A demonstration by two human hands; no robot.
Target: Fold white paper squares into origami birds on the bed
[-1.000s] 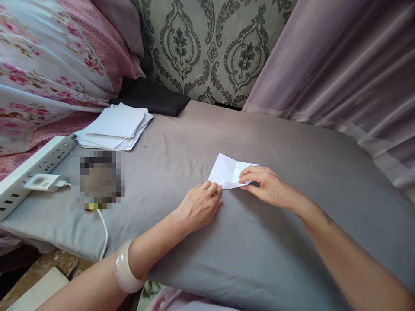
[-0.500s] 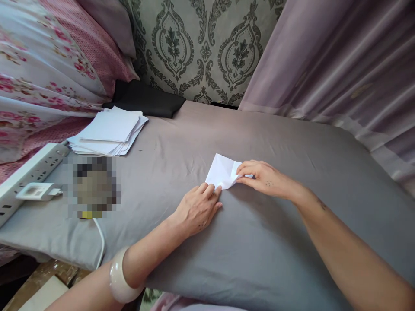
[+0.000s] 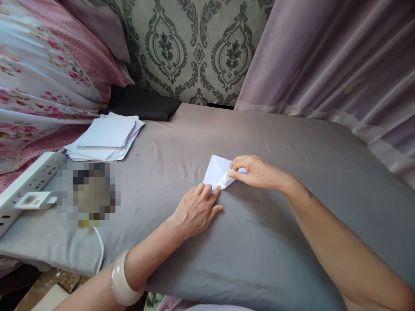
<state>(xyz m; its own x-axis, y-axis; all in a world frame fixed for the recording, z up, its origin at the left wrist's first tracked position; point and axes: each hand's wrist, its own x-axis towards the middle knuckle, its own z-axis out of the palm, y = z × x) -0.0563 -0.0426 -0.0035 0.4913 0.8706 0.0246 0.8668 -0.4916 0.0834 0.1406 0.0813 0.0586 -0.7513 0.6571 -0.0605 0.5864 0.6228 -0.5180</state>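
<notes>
A small white sheet of paper (image 3: 214, 169), partly folded, lies on the grey cloth-covered surface (image 3: 181, 142) in the middle of the head view. My left hand (image 3: 197, 209) rests palm down at its near edge, fingertips pressing the paper's near corner and thumb stretched out to the side. With thumb and fingers pinched, my right hand (image 3: 253, 170) grips the paper's right flap and bends it over toward the left. A bit of paper sticks out behind the right fingers. The rest of that flap is hidden by the hand.
At the back left lies a stack of white paper (image 3: 106, 131), in front of a black folded cloth or bag (image 3: 142, 103). A white power strip (image 3: 32, 183) with a plugged-in charger (image 3: 35, 200) runs along the left edge. Beside it, one object is blurred out. A curtain (image 3: 324, 56) hangs at right.
My right hand has moved slightly left and up, folding the paper's right flap further over. The left hand stays pressed on the near corner. The whole view has shifted a little.
</notes>
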